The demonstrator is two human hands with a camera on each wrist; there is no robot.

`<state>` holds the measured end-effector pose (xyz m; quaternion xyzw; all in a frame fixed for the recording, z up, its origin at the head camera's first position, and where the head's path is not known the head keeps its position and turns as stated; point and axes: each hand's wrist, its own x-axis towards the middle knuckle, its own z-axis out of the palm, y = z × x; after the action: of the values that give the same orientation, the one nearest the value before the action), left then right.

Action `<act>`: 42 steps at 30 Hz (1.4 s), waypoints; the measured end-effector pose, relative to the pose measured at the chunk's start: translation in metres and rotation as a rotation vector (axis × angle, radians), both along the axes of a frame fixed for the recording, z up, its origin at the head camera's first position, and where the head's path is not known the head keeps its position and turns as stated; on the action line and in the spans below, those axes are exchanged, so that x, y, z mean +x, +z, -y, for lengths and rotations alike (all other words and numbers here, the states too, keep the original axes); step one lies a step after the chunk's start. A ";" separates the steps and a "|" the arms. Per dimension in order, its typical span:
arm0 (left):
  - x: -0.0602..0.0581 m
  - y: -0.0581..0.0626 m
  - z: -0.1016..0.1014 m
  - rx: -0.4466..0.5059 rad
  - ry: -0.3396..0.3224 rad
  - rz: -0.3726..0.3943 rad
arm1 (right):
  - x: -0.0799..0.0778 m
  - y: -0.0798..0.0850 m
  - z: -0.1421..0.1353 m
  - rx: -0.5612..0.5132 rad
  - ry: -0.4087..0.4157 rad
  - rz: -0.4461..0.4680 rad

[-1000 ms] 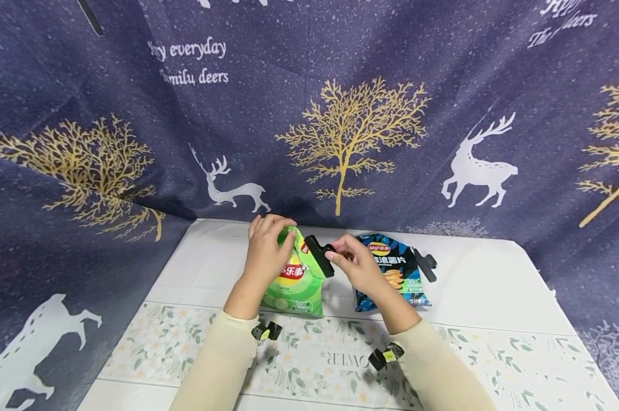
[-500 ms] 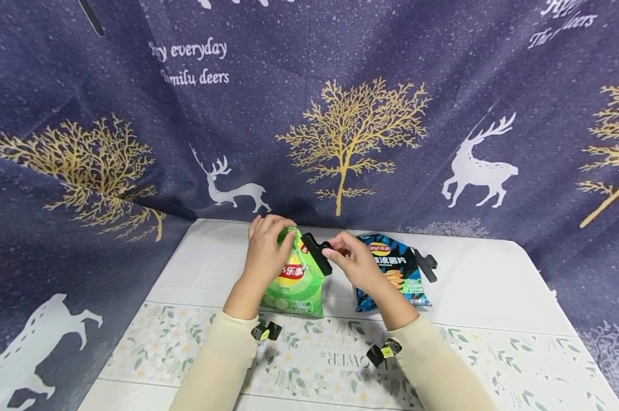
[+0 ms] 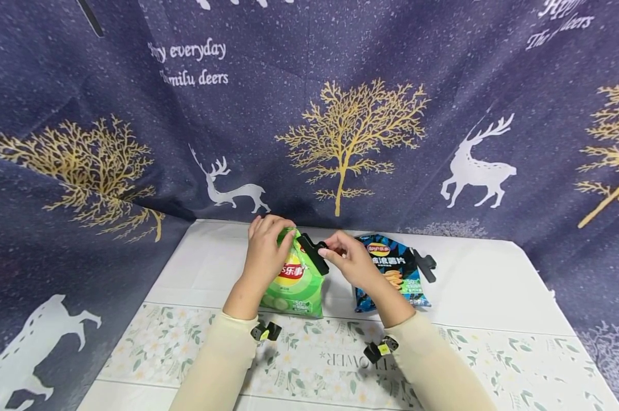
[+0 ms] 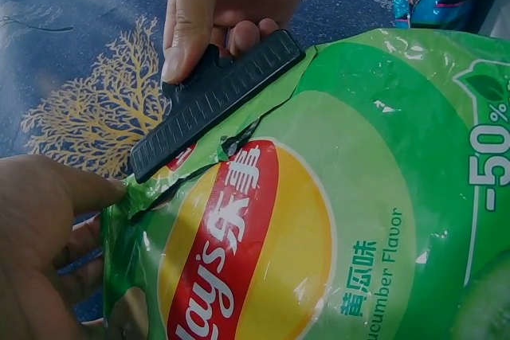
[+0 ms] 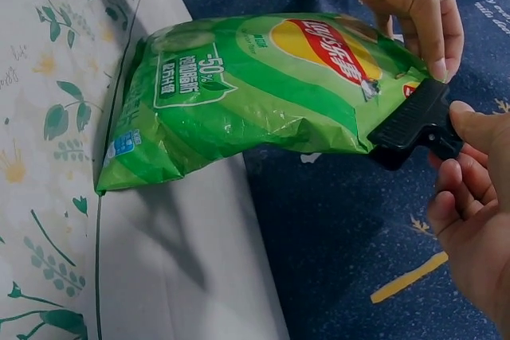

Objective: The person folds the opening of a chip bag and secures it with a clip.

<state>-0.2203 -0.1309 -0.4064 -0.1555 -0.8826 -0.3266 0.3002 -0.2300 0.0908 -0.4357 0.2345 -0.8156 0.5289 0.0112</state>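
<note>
A green bag of potato chips stands on the table, its top edge folded over. Across that edge lies a black clip, its jaws on the folded strip, seen close in the left wrist view. My right hand pinches the clip's handles between thumb and fingers. My left hand grips the upper left corner of the bag, thumb in front and fingers behind. In the right wrist view the green chip bag leans up from the table toward both hands.
Just right of my right hand lies a blue bag of chips with another black clip on its right edge. A dark cloth with deer and trees hangs behind the white, flower-printed table cover.
My right hand and the clip have shifted slightly left, farther onto the bag's folded edge. The left hand has stayed in place on the green bag.
</note>
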 end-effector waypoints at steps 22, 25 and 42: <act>-0.001 0.000 -0.002 0.009 0.008 -0.025 | -0.007 -0.007 0.006 -0.004 0.017 -0.004; -0.001 0.000 -0.002 0.007 0.012 -0.018 | -0.007 -0.008 0.007 -0.012 0.020 -0.011; -0.002 0.000 -0.002 0.014 0.007 0.004 | 0.007 0.014 0.015 -0.002 0.013 0.061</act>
<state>-0.2224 -0.1286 -0.4068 -0.1497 -0.8815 -0.3319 0.3008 -0.2227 0.0763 -0.4216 0.2236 -0.8134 0.5367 -0.0170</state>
